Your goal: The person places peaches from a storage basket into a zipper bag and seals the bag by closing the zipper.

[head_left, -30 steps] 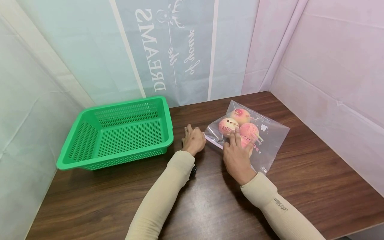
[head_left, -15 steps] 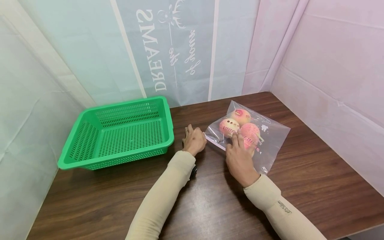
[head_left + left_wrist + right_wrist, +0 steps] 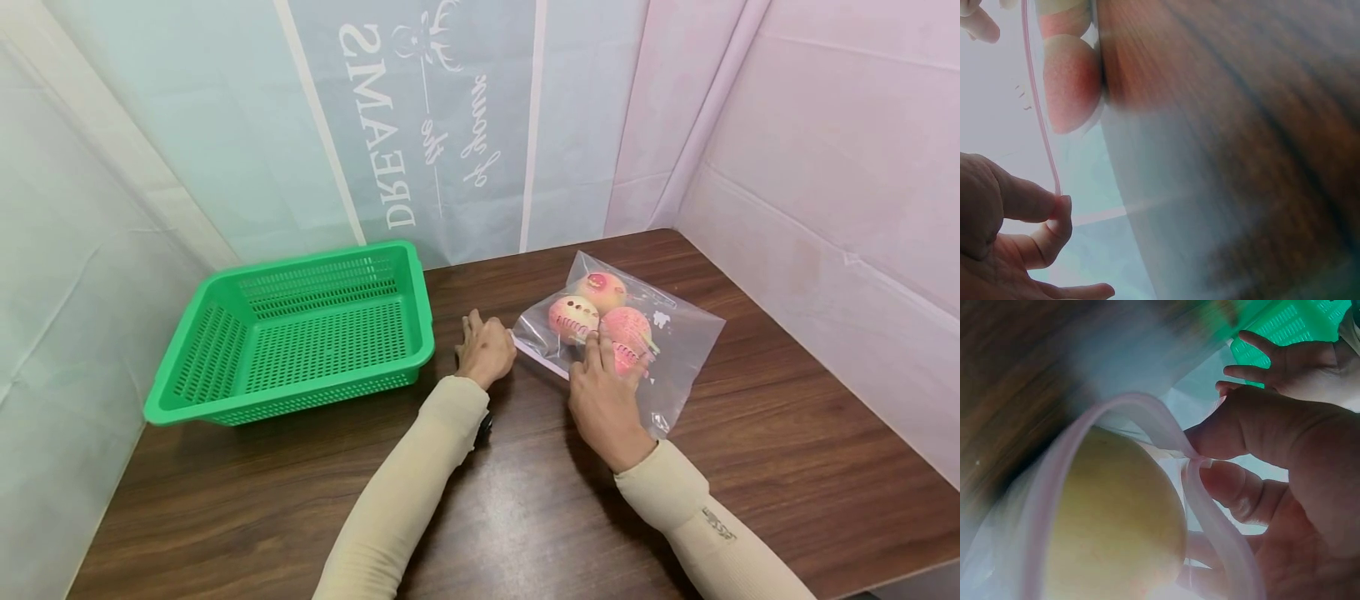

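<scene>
A clear zip bag (image 3: 686,350) with printed pink patterns lies on the table, several round pink-and-yellow fruits (image 3: 602,290) inside. My left hand (image 3: 486,352) pinches the far left end of its pink zip edge (image 3: 1041,119) between thumb and forefinger, the other fingers spread. Lower along the same edge, my right hand (image 3: 609,412) pinches the zip at a small white slider (image 3: 1207,464), its other fingers lying over the bag. Beyond that pinch, the edge bows open around a yellowish fruit (image 3: 1116,519) in the right wrist view.
To the left stands a green perforated plastic basket (image 3: 427,350) with no contents showing. The brown wood-grain table (image 3: 525,525) meets a printed curtain (image 3: 480,217) at the back and a pale curtain (image 3: 847,167) on the right.
My right hand has slid a short way along the zip edge, rightward and toward the near side. The left hand keeps its pinch in place, and the basket has not moved.
</scene>
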The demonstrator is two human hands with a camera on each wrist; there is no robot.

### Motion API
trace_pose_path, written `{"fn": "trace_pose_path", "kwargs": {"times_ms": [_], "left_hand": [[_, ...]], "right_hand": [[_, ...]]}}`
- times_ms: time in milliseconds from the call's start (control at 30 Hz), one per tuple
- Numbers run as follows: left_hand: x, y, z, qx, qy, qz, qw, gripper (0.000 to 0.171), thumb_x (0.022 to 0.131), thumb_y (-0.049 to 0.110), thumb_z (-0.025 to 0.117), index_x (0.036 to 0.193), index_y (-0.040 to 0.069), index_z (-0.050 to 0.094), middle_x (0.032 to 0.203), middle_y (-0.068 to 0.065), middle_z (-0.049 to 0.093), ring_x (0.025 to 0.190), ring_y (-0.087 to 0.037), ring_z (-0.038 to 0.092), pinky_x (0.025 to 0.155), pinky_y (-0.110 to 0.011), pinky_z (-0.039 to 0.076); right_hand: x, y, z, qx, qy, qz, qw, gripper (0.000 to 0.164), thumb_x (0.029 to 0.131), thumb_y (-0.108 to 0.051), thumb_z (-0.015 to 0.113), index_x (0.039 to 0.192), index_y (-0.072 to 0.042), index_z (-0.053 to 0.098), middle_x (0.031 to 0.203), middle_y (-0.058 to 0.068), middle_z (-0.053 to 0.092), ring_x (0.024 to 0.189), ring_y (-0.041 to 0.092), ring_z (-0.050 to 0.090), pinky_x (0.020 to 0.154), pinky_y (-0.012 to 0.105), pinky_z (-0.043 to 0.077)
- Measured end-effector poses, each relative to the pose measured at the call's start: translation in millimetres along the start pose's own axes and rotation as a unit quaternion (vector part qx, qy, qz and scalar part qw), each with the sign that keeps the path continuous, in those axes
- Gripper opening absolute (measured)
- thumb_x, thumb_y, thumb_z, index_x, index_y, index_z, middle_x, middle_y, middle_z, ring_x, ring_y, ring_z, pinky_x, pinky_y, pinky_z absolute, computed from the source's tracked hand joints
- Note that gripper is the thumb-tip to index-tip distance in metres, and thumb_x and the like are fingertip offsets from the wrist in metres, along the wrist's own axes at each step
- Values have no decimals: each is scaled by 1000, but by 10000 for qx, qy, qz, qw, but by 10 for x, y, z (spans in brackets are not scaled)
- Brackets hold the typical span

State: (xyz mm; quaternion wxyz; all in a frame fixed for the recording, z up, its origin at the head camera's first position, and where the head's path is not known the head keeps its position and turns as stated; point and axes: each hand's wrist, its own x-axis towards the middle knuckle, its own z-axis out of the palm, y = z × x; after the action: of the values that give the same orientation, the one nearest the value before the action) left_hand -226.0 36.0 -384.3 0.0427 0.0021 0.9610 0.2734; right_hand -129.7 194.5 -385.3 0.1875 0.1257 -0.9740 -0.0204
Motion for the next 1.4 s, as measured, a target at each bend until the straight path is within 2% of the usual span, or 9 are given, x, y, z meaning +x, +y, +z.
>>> {"fn": "trace_pose_path", "kwargs": {"times_ms": [267,467,767,967,1400], "left_hand": [[7,7,-12,-15,0,-53,10000,34,104,25,47,120,0,65,156,-24,27,148,-43,19,103,-67,35],[12,4,-4,-7,7,-71,10000,34,105,24,47,120,0,65,156,-24,27,148,-43,19,104,-67,35],[-6,-15,-4,-33,-28,-81,10000,35,105,24,47,121,-2,64,156,-24,26,148,-44,18,104,-67,34],[-7,-14,-4,-49,-32,-81,9999,35,105,23,47,122,-2,64,157,-25,26,148,-44,18,104,-68,33],[-8,-18,-16,-23,-66,-53,10000,34,105,23,46,118,-2,65,157,-24,24,148,-45,17,105,-68,33]], "right_hand": [[-34,19,-11,-54,217,-97,9997,14,81,-4,70,79,6,60,134,33,54,140,43,37,84,86,30],[-57,29,-13,-32,329,-118,9994,12,80,-2,69,79,6,61,132,32,55,134,44,42,84,85,32],[-90,35,-32,32,58,-79,9999,10,82,-2,67,84,7,62,135,31,51,134,45,40,86,86,30],[-118,48,-33,-136,-24,-102,9999,13,83,-4,67,85,7,62,135,31,52,136,44,39,86,85,30],[-177,78,-45,-174,290,-155,9993,21,79,-3,71,93,11,64,130,32,55,128,49,44,84,85,31]]}}
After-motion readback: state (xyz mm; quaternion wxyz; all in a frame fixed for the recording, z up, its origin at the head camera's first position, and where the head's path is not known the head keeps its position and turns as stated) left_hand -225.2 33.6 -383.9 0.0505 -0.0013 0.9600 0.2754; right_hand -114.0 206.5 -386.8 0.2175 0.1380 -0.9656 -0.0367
